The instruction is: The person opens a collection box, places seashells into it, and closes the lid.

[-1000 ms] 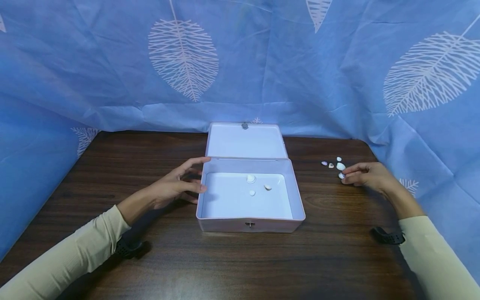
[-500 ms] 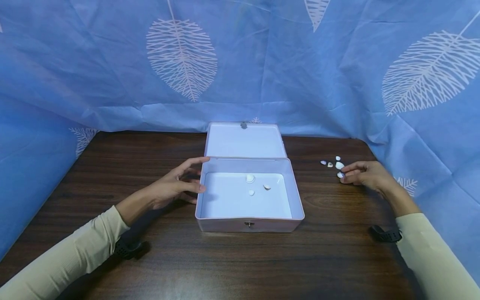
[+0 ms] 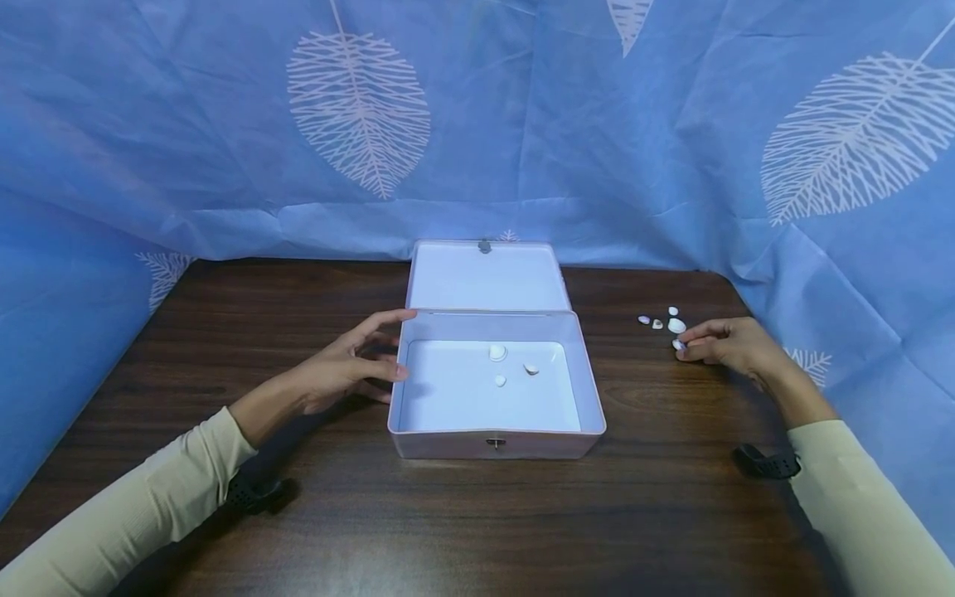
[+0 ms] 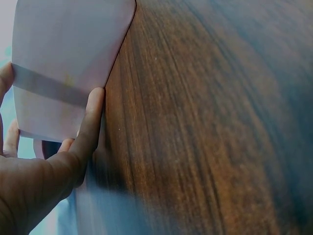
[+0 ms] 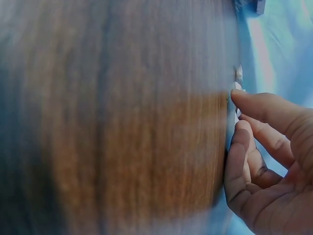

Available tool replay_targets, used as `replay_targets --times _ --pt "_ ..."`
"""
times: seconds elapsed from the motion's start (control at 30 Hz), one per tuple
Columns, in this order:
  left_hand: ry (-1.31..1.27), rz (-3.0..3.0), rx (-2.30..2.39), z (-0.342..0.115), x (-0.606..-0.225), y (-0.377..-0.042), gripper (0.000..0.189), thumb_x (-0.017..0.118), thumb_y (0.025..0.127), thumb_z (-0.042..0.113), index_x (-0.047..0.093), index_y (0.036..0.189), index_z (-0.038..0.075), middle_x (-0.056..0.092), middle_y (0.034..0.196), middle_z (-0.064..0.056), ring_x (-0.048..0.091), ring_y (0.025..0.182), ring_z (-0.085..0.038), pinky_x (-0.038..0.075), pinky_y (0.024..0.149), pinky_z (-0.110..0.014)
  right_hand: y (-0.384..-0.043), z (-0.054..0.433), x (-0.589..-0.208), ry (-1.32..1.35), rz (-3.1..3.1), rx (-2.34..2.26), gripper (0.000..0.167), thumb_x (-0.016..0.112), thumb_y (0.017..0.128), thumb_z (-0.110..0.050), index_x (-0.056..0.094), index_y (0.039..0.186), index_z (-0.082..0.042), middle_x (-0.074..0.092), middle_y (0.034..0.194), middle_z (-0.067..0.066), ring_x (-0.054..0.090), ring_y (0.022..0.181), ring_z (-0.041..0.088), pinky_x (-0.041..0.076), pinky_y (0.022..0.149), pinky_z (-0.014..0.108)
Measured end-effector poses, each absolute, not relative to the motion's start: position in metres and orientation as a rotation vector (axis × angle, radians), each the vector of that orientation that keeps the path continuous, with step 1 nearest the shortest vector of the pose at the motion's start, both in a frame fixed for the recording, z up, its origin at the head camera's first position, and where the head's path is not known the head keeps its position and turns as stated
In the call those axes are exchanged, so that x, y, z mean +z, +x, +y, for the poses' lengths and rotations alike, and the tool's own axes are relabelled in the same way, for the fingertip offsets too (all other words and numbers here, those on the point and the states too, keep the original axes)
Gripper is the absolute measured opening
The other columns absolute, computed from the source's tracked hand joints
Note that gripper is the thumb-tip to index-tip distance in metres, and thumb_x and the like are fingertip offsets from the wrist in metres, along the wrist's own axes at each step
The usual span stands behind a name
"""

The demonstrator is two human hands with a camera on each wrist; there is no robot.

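A pale metal box (image 3: 496,445) stands on the table with its lid (image 3: 488,278) raised at the back. Inside it lie a larger white seashell (image 3: 497,352), a small white one and a darker-edged one (image 3: 530,369). My left hand (image 3: 343,365) rests spread against the box's left side, index finger at the back corner, thumb at the rim. In the left wrist view, the fingers (image 4: 93,105) lie along the box wall. At the right, my right hand (image 3: 734,344) pinches a small seashell (image 3: 677,344) between thumb and fingertips, low over the table.
Several more seashells, among them a white one (image 3: 676,326) and a purplish one (image 3: 644,319), lie just beyond the right fingertips. The dark wooden table (image 3: 477,531) ends at a blue leaf-patterned cloth (image 3: 567,133) at the back and sides. Black straps circle both wrists.
Both hands hold nearly the same places. The right fingers shift very slightly at the small seashell, and the head view drifts a little. Box and other shells stay put.
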State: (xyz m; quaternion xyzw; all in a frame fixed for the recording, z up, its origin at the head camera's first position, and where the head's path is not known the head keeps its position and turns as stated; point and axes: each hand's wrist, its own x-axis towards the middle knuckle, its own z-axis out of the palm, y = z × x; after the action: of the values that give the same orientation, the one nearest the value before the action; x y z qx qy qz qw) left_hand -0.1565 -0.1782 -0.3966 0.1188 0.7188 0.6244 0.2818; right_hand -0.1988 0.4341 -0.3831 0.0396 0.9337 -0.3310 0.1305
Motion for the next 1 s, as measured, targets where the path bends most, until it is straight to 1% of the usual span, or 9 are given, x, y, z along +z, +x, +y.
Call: replay_targets --times 0.1,0.2,0.4,0.63,0.83,1.0 --pt "0.317 1.926 1.671 -0.178 -0.396 -0.157 0.093 0.082 0.104 0.021 0.028 0.178 0.039 0.025 0.176 -0.022 0.054 0.145 -0.049 0.067 0.098 -0.054 -0.2 0.433 -0.382 0.123 2.708 -0.989 0.052 0.088 0.101 -0.037 0.077 0.136 0.0 0.074 0.098 -0.022 0.069 0.089 0.005 0.061 0.079 0.026" --pt "0.32 1.929 1.672 -0.178 -0.396 -0.157 0.093 0.081 0.104 0.021 0.028 0.179 0.039 0.025 0.176 -0.022 0.054 0.145 -0.048 0.068 0.098 -0.054 -0.2 0.432 -0.382 0.127 2.698 -1.031 0.053 0.087 0.102 -0.037 0.076 0.137 0.0 0.075 0.096 -0.024 0.072 0.088 0.004 0.062 0.079 0.025" --pt "0.331 1.93 1.67 -0.178 -0.397 -0.157 0.093 0.081 0.105 0.021 0.028 0.179 0.039 0.025 0.177 -0.022 0.056 0.143 -0.047 0.068 0.098 -0.053 -0.197 0.424 -0.382 0.103 2.68 -1.129 0.054 0.086 0.103 -0.033 0.073 0.14 0.005 0.08 0.09 -0.026 0.074 0.087 0.0 0.064 0.078 0.025" --pt "0.333 1.928 1.671 -0.178 -0.398 -0.157 0.093 0.081 0.104 0.02 0.029 0.178 0.039 0.025 0.176 -0.022 0.06 0.138 -0.044 0.068 0.097 -0.053 -0.196 0.413 -0.383 0.021 2.697 -1.168 0.054 0.083 0.105 -0.029 0.07 0.142 0.009 0.08 0.093 -0.027 0.074 0.09 -0.005 0.065 0.079 0.023" --pt "0.331 1.928 1.674 -0.178 -0.398 -0.157 0.093 0.082 0.104 0.02 0.029 0.178 0.039 0.026 0.176 -0.022 0.057 0.141 -0.045 0.067 0.097 -0.053 -0.196 0.4 -0.383 -0.022 2.751 -1.186 0.05 0.084 0.105 -0.024 0.072 0.139 0.01 0.076 0.095 -0.03 0.07 0.089 -0.01 0.065 0.079 0.02" --pt "0.342 1.929 1.677 -0.178 -0.398 -0.156 0.093 0.081 0.104 0.02 0.029 0.179 0.039 0.025 0.176 -0.022 0.057 0.14 -0.045 0.067 0.097 -0.053 -0.195 0.388 -0.383 -0.056 2.77 -1.212 0.047 0.084 0.104 -0.02 0.073 0.138 0.011 0.079 0.096 -0.027 0.07 0.088 -0.012 0.064 0.077 0.02"
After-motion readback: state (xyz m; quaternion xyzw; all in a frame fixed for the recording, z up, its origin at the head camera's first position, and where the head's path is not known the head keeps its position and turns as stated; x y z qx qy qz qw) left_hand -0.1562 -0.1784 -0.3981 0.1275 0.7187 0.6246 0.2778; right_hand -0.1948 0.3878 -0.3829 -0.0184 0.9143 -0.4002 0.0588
